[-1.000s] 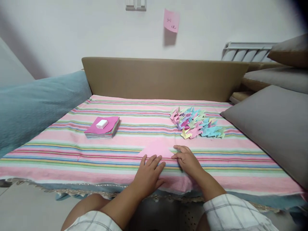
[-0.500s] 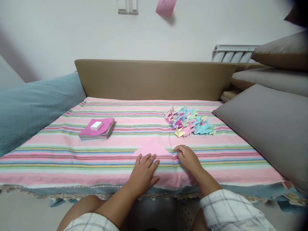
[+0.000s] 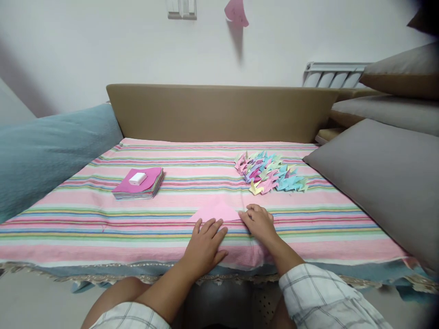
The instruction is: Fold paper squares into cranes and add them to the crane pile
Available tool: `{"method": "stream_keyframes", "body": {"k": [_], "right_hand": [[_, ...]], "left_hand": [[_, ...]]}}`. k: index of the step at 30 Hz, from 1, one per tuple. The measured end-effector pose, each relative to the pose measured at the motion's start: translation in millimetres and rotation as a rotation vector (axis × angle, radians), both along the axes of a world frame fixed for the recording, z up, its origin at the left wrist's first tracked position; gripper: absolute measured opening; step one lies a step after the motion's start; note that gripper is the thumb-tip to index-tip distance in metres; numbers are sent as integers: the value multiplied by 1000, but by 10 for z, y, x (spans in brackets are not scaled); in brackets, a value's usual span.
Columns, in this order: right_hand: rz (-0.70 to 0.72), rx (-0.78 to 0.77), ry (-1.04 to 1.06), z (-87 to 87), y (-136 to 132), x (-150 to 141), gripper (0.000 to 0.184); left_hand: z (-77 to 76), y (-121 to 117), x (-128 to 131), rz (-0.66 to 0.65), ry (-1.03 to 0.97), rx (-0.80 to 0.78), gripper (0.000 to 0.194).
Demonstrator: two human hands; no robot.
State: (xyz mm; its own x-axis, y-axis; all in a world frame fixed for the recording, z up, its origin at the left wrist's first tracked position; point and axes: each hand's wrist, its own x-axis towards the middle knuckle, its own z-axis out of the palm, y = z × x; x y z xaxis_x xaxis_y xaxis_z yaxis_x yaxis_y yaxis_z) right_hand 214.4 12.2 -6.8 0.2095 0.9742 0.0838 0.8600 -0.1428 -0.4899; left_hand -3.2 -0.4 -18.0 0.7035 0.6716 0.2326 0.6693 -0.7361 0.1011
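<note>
A sheet of pink origami paper point(image 3: 216, 212), folded into a triangle, lies on the striped cloth with its long edge toward me. My left hand point(image 3: 206, 244) rests flat, fingers spread, with its fingertips on that near edge. At the triangle's right corner is my right hand point(image 3: 259, 223), its thumb and index finger closed on the corner and its other fingers curled. Beyond it sits a cluster of folded paper cranes point(image 3: 270, 174) in several colours. A stack of coloured paper point(image 3: 151, 185) lies to the left, with a small white block point(image 3: 137, 178) on top.
The striped cloth point(image 3: 192, 160) covers a bed or sofa with a brown backrest point(image 3: 219, 114) behind. Grey cushions point(image 3: 373, 160) pile up on the right, and a blue padded armrest point(image 3: 65, 151) borders the left. A pink note point(image 3: 236, 13) hangs on the wall.
My right hand drew slightly away from the paper's right corner, then moved left back onto it. My left hand stayed on the near edge. The view shifted a little, and the wall note fluttered.
</note>
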Motion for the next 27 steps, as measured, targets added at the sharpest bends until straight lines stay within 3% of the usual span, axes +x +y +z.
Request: {"method": "stream_keyframes", "body": {"k": [12,27], "right_hand": [[17,-33,62,-17,24,28,27],[37,-43,85,12,5,27,28]], "left_hand": [[0,0,-7,4,-2,1,57],[10,-13,30,46,0,-22,65]]}}
